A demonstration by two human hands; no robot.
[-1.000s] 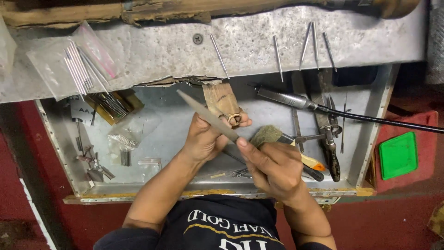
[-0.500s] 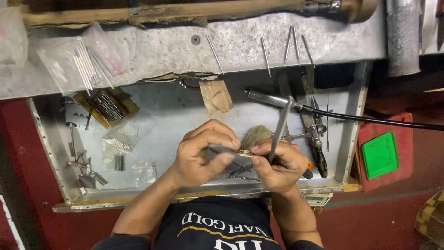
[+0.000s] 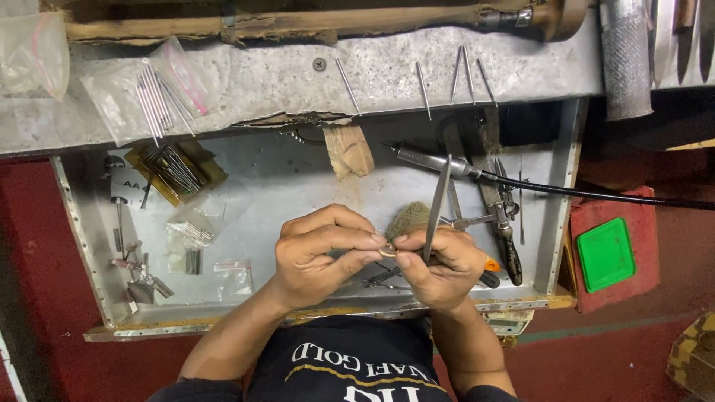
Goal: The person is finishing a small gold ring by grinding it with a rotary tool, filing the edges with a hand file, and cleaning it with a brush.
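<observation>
Left hand point(image 3: 316, 253): curling over at the centre of the metal tray point(image 3: 298, 179), its grip closing thumb and forefinger on a small ring point(image 3: 386, 250)
Right hand point(image 3: 439, 264): sitting just at 3 o'clock of the left hand, fingertips meeting the left ones at the ring; its grip is clamping a flat metal file point(image 3: 438, 208) against the palm
Small ring: being pinched between the fingertips of both hands, above the tray's lower middle; too small to tell its finish
Flat metal file: standing nearly upright out of the right hand, its tip pointing to 12 o'clock
Brush point(image 3: 408, 220): its pale bristles are showing just behind the hands, toward 12 o'clock
Wooden peg point(image 3: 348, 149): jutting down from the surface point(image 3: 387, 71) edge, at 12 o'clock of the left hand
Rotary handpiece point(image 3: 432, 161): lying at 1 o'clock of the hands, its black cable running off toward 3 o'clock
Pliers point(image 3: 506, 238): lying in the tray at 3 o'clock of the right hand, near the tray's right wall
Thin steel rods point(image 3: 447, 82): lying scattered on the grey surface at 12 o'clock
Plastic bags point(image 3: 153, 89): holding more rods, resting at 10 o'clock on the surface
Green box point(image 3: 605, 254): sitting outside the tray, well apart at 3 o'clock
</observation>
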